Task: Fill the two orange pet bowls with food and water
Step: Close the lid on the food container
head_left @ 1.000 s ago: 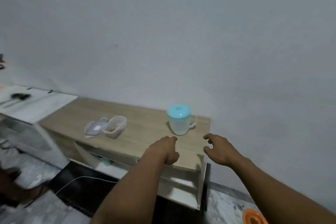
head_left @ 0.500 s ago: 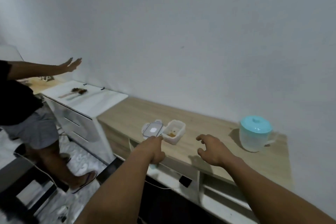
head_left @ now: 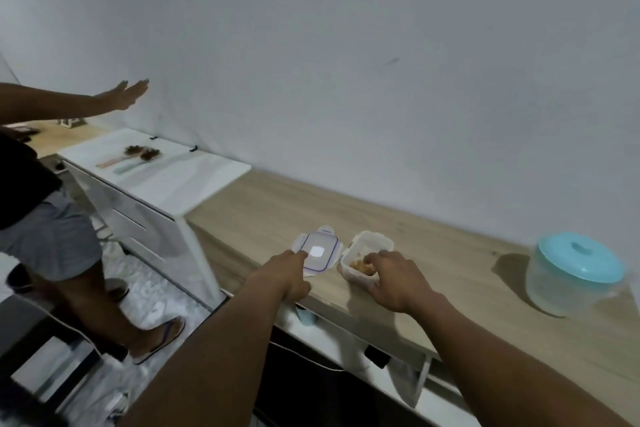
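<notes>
left arm: bare forearm runs up from the bottom edge toward the desk front.
left hand (head_left: 289, 276): knuckles up at the desk's front edge, fingers (head_left: 300, 255) curled loosely, tips touching the near edge of the lid; no closed grip visible.
right hand (head_left: 398, 279): palm down over the near rim of the food container, fingers (head_left: 375, 258) bent down at the rim and into the opening, spread loose; cannot tell if they pinch anything.
food container (head_left: 367, 256): small clear plastic box, open, upright on the desk, brownish food in the bottom; just right of the lid, nearly touching it.
lid (head_left: 317, 250): clear, clip-on, blue seal line, lies flat on the desk beside the container.
desk (head_left: 450, 274): light wood top, runs along the wall left to right; open shelf under it with a small pale blue cup (head_left: 305, 317) at its front edge and a white cable.
water jug (head_left: 571, 274): translucent pitcher with turquoise lid on, upright on the desk, well apart to the right of the container, untouched.
orange pet bowls: out of frame here.
white cabinet (head_left: 166, 180): butts against the desk's left end, two brushes (head_left: 138, 158) lying on top.
other person (head_left: 41, 218): left side, dark top, grey shorts, sandals, standing on the patterned floor, one arm stretched out with the flat open hand (head_left: 126, 95) toward the wall.
wall (head_left: 346, 62): plain pale grey, fills the background.
</notes>
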The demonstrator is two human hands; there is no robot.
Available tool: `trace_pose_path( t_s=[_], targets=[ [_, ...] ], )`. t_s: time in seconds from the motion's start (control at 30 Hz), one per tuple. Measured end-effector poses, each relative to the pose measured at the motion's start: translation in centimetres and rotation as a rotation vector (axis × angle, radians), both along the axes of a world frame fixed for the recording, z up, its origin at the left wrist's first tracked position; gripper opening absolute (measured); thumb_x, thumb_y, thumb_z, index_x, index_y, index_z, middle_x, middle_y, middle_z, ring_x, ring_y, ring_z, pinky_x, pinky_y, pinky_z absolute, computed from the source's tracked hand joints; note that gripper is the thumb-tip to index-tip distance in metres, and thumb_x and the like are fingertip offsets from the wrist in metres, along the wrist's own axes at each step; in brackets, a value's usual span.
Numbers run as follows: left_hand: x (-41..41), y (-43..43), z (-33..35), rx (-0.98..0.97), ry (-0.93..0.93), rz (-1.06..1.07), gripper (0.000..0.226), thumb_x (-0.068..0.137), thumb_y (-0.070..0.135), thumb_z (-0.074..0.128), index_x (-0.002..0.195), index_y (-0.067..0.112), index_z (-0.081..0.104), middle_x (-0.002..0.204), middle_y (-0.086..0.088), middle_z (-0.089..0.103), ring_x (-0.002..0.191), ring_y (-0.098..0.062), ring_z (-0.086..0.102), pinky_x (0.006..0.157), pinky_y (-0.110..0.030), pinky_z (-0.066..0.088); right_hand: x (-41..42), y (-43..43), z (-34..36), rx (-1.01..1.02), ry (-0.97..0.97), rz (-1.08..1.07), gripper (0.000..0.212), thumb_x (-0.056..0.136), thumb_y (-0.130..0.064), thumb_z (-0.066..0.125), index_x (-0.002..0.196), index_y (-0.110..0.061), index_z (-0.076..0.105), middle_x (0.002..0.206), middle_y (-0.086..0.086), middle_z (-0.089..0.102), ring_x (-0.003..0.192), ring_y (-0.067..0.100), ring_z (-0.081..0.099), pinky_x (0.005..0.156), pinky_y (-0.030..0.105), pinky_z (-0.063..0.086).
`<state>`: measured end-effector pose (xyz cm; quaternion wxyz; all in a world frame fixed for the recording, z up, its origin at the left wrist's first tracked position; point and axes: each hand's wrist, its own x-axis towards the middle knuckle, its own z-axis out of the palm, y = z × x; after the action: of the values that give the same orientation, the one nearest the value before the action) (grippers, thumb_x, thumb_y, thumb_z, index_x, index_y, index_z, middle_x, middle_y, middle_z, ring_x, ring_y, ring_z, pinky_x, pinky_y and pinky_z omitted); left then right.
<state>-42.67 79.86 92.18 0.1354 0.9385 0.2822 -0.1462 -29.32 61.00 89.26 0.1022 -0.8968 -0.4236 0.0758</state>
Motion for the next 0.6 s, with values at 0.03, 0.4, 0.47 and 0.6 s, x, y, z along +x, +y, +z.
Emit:
trace_pose_path(
  t_s=[0.03, 0.4, 0.47, 0.6],
  targets=[
    [0.3, 0.8, -0.5, -0.008, 0.017, 0.001, 0.078, 0.088, 0.035, 0.059, 0.156, 0.021, 0.022, 0.154, -0.009, 0.035, 0.137, -0.031, 0.041, 0.112, -0.041, 0.038, 0.6, 1.2, -0.4, -0.003, -0.014, 0.010, 0.048, 0.091, -0.048, 0.051, 0.134, -0.026, 0.055, 0.132, 0.002, 0.060, 0.122, 0.027, 0.053, 0.094, 0.041, 0.047],
    [4.9, 10.5, -6.7, -0.040, 0.122, -0.100, 0.074, 0.089, 0.029, 0.061, 0.154, 0.021, 0.027, 0.154, -0.006, 0.032, 0.137, -0.031, 0.041, 0.111, -0.045, 0.039, 2.8, 11.9, -5.5, -0.217, -0.143, 0.152, 0.053, 0.090, -0.032, 0.053, 0.141, -0.020, 0.048, 0.145, 0.010, 0.049, 0.141, 0.029, 0.033, 0.114, 0.048, 0.023],
    [6.0, 12.6, -8.3, -0.015, 0.096, -0.162, 0.071, 0.091, 0.024, 0.058, 0.154, 0.021, 0.026, 0.157, -0.004, 0.028, 0.138, -0.030, 0.037, 0.111, -0.046, 0.039, 3.2, 13.3, -6.4, -0.260, -0.189, 0.127, 0.050, 0.093, -0.029, 0.051, 0.142, -0.019, 0.047, 0.147, 0.012, 0.046, 0.146, 0.030, 0.027, 0.118, 0.053, 0.016],
    [8.3, 16.0, -11.0, -0.036, 0.069, -0.301, 0.071, 0.092, 0.018, 0.055, 0.155, 0.026, 0.022, 0.164, 0.000, 0.013, 0.145, -0.028, 0.028, 0.113, -0.046, 0.036, 3.6, 15.6, -7.8, -0.337, -0.183, 0.027, 0.051, 0.098, -0.030, 0.047, 0.147, -0.016, 0.042, 0.155, 0.014, 0.039, 0.152, 0.032, 0.015, 0.122, 0.060, 0.003]
  ],
)
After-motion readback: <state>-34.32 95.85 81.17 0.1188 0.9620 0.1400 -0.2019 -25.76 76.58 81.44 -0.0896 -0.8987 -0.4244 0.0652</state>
